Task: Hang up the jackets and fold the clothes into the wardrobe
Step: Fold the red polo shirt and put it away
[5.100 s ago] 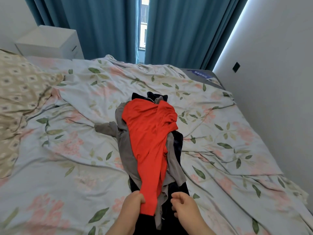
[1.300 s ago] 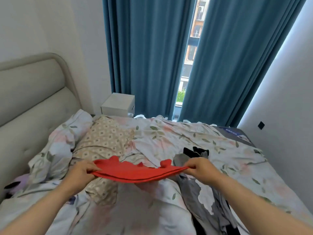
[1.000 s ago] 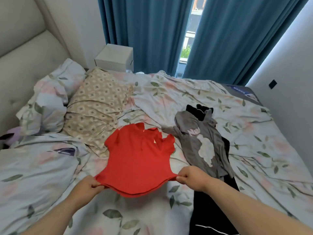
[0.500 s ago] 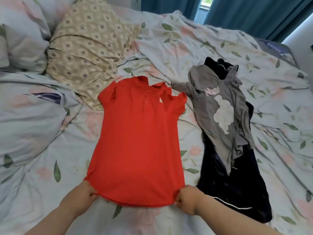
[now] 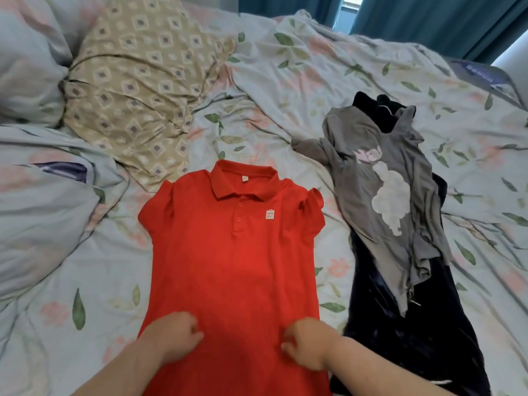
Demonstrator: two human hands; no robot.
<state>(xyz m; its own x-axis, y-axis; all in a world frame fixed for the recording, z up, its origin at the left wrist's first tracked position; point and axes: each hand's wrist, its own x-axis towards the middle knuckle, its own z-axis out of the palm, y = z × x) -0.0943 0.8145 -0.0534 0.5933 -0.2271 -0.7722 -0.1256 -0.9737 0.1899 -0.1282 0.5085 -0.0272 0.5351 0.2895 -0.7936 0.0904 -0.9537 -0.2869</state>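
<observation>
- Shirt status: red polo shirt [image 5: 234,267] now lies flat on the floral bedsheet [image 5: 285,81], front up, collar away from the person. Half a second ago it was still being pulled taut by its hem corners.
- Meaning: spreading looks finished and folding can start. The wardrobe is not in view.
- Left hand [image 5: 171,335]: has come inward off the hem corner and sits on the lower shirt, fingers curled. Cannot tell whether it pinches fabric.
- Right hand [image 5: 305,341]: the same on the opposite side, fingers curled down on the red cloth, grip unclear.
- Waiting pile: grey T-shirt [image 5: 385,195] draped over a dark garment [image 5: 414,324], just right of the polo, not touching it.
</observation>
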